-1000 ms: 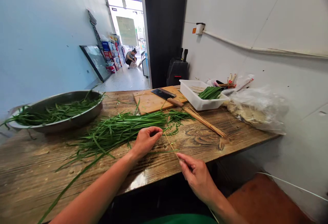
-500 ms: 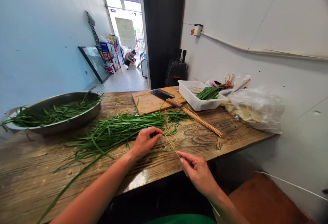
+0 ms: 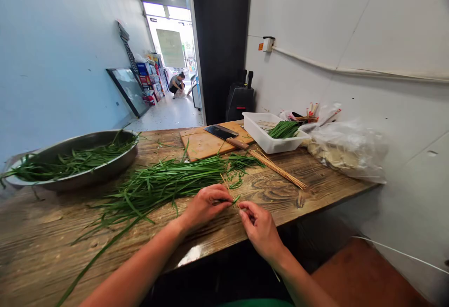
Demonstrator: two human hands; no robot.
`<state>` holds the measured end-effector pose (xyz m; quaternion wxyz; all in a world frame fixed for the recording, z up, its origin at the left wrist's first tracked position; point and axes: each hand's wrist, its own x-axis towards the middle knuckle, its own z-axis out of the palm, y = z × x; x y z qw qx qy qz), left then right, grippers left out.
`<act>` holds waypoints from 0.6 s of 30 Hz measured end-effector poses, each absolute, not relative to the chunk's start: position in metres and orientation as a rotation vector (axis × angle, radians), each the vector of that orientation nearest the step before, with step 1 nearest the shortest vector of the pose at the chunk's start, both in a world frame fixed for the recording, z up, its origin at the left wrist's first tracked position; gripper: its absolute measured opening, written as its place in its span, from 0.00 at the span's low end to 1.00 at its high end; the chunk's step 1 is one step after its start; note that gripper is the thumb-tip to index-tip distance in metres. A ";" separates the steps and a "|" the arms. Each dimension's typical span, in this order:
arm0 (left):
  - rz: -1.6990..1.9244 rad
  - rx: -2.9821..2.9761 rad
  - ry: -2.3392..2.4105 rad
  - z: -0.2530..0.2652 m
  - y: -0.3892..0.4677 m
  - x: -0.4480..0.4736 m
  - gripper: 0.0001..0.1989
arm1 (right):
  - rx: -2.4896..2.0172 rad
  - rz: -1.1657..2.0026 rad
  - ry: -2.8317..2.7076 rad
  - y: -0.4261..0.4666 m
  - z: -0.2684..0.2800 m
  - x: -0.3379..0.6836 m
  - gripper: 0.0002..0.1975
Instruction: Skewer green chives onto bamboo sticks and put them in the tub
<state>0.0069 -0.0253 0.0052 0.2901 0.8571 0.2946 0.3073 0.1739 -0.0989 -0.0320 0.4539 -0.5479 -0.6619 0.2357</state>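
Observation:
Above the table's front edge, my left hand [image 3: 206, 208] is closed in a pinch. A short green bit of garlic chive [image 3: 236, 200] pokes out at its fingertips, against a thin bamboo skewer [image 3: 224, 181]. My right hand [image 3: 262, 229] pinches the same skewer just to the right, and its lower end shows below my right wrist. The two sets of fingertips are close together but apart. Behind my left hand lies a loose pile of long garlic chives [image 3: 168, 178], with short cut pieces [image 3: 242, 161] at its right end.
A metal basin [image 3: 80, 176] of greens stands left. A cleaver [image 3: 224, 134] rests on a cutting board [image 3: 196, 145], beside a bundle of skewers [image 3: 280, 171]. A white plastic tub [image 3: 270, 145] holds chives; a plastic bag [image 3: 347, 148] lies right. A person [image 3: 177, 84] crouches near the doorway.
My right hand has slid up the skewer toward my left hand. My left hand has come slightly right and down, and a bit of green now shows on the skewer between them.

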 end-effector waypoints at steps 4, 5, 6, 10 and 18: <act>0.935 2.267 0.899 0.009 -0.026 0.006 0.09 | -1.327 0.539 -1.616 -0.102 -0.033 0.170 0.11; 0.997 2.216 0.972 0.010 -0.024 0.006 0.10 | -1.319 0.539 -1.610 -0.103 -0.034 0.170 0.11; 1.052 2.142 1.054 0.010 -0.022 0.004 0.11 | -1.314 0.532 -1.608 -0.104 -0.034 0.169 0.11; 1.141 1.802 1.256 0.009 -0.014 -0.002 0.14 | -1.302 0.475 -1.627 -0.108 -0.036 0.169 0.11; 0.963 2.007 1.097 0.010 -0.019 0.003 0.13 | -1.291 0.510 -1.614 -0.107 -0.030 0.168 0.11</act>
